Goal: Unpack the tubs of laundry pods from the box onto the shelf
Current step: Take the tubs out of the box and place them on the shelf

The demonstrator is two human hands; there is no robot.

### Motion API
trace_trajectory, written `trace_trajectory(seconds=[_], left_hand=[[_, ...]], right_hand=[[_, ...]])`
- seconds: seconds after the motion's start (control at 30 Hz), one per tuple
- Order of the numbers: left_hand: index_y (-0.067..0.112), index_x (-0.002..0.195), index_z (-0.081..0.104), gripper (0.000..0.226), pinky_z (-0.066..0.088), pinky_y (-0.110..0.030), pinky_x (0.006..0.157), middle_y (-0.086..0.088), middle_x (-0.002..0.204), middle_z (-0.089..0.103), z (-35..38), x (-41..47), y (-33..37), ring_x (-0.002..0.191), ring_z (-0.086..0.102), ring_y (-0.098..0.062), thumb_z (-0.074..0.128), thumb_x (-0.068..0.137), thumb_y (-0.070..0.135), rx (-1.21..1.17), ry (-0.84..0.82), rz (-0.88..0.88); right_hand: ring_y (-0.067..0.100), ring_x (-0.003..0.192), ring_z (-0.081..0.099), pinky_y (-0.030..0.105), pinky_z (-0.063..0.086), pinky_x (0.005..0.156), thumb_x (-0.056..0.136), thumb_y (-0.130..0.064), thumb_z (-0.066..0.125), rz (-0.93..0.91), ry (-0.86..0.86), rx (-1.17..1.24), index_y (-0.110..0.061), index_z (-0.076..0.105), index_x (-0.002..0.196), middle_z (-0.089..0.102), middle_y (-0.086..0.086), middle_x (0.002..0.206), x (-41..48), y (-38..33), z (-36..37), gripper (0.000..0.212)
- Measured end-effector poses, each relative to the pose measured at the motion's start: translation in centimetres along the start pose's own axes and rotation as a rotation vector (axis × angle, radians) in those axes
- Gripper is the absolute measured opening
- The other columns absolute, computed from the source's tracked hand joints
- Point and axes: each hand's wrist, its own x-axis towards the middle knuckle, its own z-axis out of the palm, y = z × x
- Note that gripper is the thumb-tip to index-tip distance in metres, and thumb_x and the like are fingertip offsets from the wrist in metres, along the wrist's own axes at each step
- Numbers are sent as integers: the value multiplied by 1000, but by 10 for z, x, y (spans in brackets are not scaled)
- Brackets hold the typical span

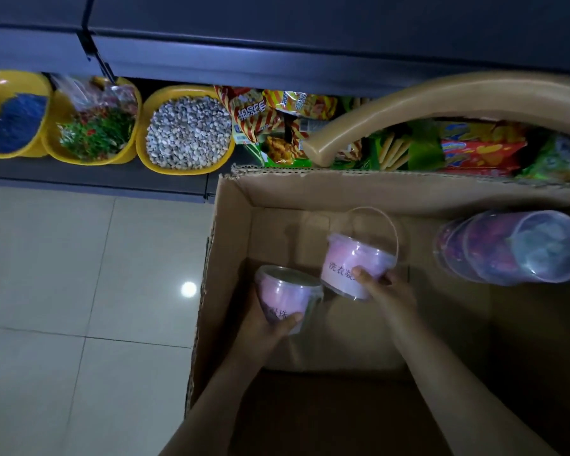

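Observation:
An open cardboard box (231, 232) stands on the floor in front of a dark shelf (277, 70). Inside the box, my left hand (270, 327) grips a clear tub of pink laundry pods (285, 292) from below. My right hand (385, 291) holds a second pink tub (352, 261) with a white label and a thin handle standing up, tilted toward me. A third clear tub (510, 246) with darker purple contents lies on its side at the box's right.
On the low shelf stand three yellow bowls: blue bits (10, 123), mixed green and red sweets (96, 130), pale pebbles (188, 133). Snack packets (474, 146) fill the shelf behind the box. A curved tan flap (408, 103) hangs over them. Pale floor tiles (79, 274) lie left.

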Motion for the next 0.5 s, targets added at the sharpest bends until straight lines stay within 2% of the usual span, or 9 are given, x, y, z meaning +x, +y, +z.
trace_trajectory(seconds=[0.03, 0.07, 0.1, 0.17, 0.2, 0.27, 0.37, 0.43, 0.5], left_hand=[[12, 140, 30, 85, 39, -1, 86, 3, 123, 50, -1, 3, -1, 121, 48, -15, 79, 72, 23, -58, -45, -21], [13, 138, 32, 79, 41, 0, 80, 6, 117, 49, -3, 4, 0, 115, 49, -12, 77, 73, 15, -93, -74, -22], [13, 136, 35, 75, 42, -4, 82, 6, 116, 50, -3, 5, 0, 112, 50, -12, 76, 74, 14, -103, -72, -18], [8, 134, 40, 72, 44, -18, 88, -2, 121, 56, -4, 7, -1, 112, 54, -15, 77, 73, 17, -104, -11, -3], [7, 133, 42, 70, 43, -21, 87, -6, 123, 57, -5, 7, -3, 109, 55, -16, 77, 73, 17, -104, 5, -7], [7, 131, 45, 65, 42, -21, 82, -9, 122, 59, -7, 1, 0, 106, 56, -17, 76, 75, 18, -101, -11, -14], [13, 123, 47, 51, 42, -18, 76, -3, 113, 58, -15, -17, 9, 107, 56, -19, 73, 79, 18, -78, -79, 18], [10, 127, 45, 55, 39, -22, 82, 0, 111, 54, -22, -33, 19, 106, 53, -17, 72, 80, 23, -32, -75, 53], [8, 129, 45, 60, 37, -22, 86, 0, 115, 55, -30, -53, 27, 106, 52, -16, 72, 79, 30, 8, -67, 86]], right_hand=[[17, 87, 64, 31, 51, 82, 75, -32, 76, 4, 11, 21, -14, 65, 103, 69, 4, 99, -2, 3, -2, 35], [17, 88, 65, 30, 51, 81, 74, -31, 77, 1, 19, 27, -13, 65, 106, 69, 5, 102, -3, 7, -3, 39], [18, 90, 65, 29, 51, 80, 72, -32, 79, 1, 28, 20, -12, 65, 109, 69, 6, 103, -6, 11, -5, 45], [17, 91, 65, 25, 50, 73, 68, -32, 81, 1, 30, -4, -12, 64, 113, 69, 6, 105, -14, 18, -10, 52], [17, 91, 65, 25, 50, 71, 67, -32, 82, 5, 19, -18, -13, 63, 115, 69, 5, 105, -19, 20, -13, 54], [18, 96, 64, 31, 53, 77, 67, -36, 81, 28, -16, -53, -17, 60, 120, 67, 3, 109, -31, 24, -20, 61], [19, 97, 64, 41, 53, 88, 63, -45, 80, -8, -1, -115, -20, 62, 118, 69, 1, 107, -56, 25, -34, 63], [19, 96, 65, 42, 53, 89, 63, -47, 80, -55, 8, -137, -19, 64, 113, 70, -1, 103, -77, 21, -46, 59], [18, 96, 64, 36, 52, 87, 68, -41, 79, -94, 2, -146, -18, 64, 110, 69, -1, 101, -103, 14, -60, 50]])
